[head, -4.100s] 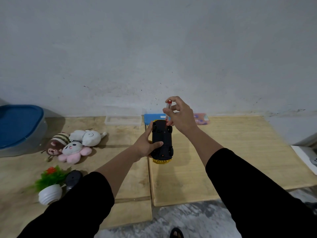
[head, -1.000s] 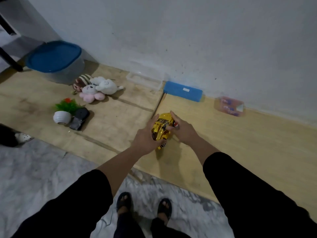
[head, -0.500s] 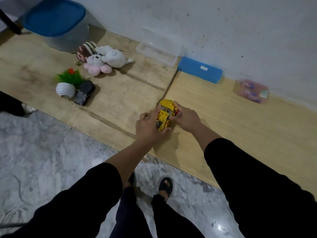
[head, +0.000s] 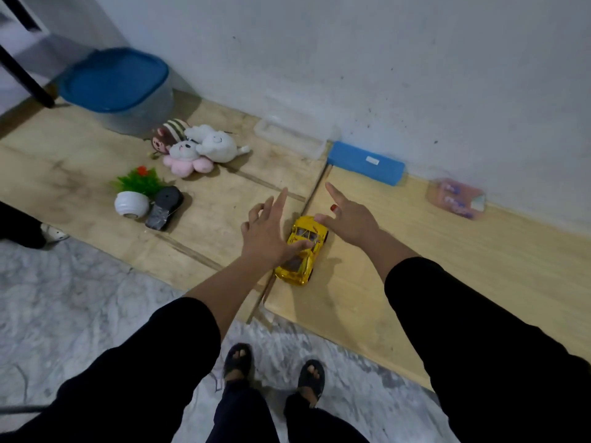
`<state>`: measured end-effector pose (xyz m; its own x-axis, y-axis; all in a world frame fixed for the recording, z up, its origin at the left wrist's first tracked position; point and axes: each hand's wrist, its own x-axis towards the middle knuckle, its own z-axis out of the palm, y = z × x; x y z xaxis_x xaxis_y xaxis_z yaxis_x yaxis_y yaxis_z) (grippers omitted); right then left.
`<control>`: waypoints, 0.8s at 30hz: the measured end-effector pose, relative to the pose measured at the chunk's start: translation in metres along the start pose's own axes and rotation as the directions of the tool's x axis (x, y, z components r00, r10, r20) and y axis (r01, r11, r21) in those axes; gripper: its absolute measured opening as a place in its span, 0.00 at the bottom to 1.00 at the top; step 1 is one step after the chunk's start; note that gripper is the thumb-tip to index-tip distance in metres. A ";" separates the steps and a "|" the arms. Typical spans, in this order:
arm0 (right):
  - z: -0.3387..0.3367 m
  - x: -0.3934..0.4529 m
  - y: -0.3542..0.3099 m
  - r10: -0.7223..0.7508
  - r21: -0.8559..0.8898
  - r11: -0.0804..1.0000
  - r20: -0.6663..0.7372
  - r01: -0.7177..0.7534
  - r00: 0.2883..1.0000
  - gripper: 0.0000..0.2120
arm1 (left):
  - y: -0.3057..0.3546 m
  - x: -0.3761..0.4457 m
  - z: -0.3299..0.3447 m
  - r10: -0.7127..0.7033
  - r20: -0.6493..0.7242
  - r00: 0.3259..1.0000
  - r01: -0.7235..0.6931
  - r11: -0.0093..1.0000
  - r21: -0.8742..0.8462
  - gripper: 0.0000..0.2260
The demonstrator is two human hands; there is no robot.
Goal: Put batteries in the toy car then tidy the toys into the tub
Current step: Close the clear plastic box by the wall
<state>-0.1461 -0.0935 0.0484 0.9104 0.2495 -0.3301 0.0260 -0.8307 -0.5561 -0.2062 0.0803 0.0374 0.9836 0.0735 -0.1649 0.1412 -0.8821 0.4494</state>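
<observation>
Two hands spread loose-fingered, left hand and right hand flanking the yellow toy car on the wooden surface, holding nothing; risk of rolling off the near edge if nudged.

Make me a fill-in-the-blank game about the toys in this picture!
1. The toy car on the wooden board is shiny ____.
2. The tub by the wall has a ____ lid.
3. The little plant stands in a ____ pot.
4. Both hands, the left hand and the right hand, have their fingers spread ____ beside the car.

Missing words: yellow; blue; white; open
</observation>
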 end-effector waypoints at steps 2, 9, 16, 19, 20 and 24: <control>-0.013 0.010 -0.016 -0.003 0.004 1.000 -0.040 0.003 0.999 0.34 | 0.000 0.014 -0.021 0.029 -0.036 0.999 -0.029 1.000 0.002 0.51; -0.042 0.059 -0.077 -0.069 -0.098 0.994 -0.156 0.054 0.985 0.25 | -0.014 0.084 -0.090 0.111 -0.113 0.987 -0.104 0.992 0.066 0.49; -0.022 0.139 -0.099 -0.201 -0.272 0.955 -0.289 0.121 0.936 0.32 | -0.047 0.190 -0.120 0.342 0.070 0.937 -0.348 0.904 0.247 0.52; -0.003 0.175 -0.105 -0.137 -0.229 0.972 -0.351 0.057 0.926 0.29 | -0.062 0.239 -0.121 0.428 0.183 0.885 -0.465 0.823 0.326 0.53; 0.004 0.188 -0.106 -0.102 -0.211 0.977 -0.365 0.024 0.926 0.27 | -0.066 0.253 -0.121 0.444 0.210 0.871 -0.490 0.803 0.339 0.53; 0.024 0.226 -0.104 -0.003 -0.088 0.995 -0.459 -0.043 0.888 0.19 | -0.078 0.294 -0.115 0.500 0.284 0.818 -0.573 0.741 0.350 0.52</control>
<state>0.0469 0.0612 0.0135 0.9983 -0.0046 0.0582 0.0235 -0.8813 -0.4721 0.0853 0.2243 0.0553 0.8437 -0.5126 -0.1593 -0.4987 -0.8583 0.1206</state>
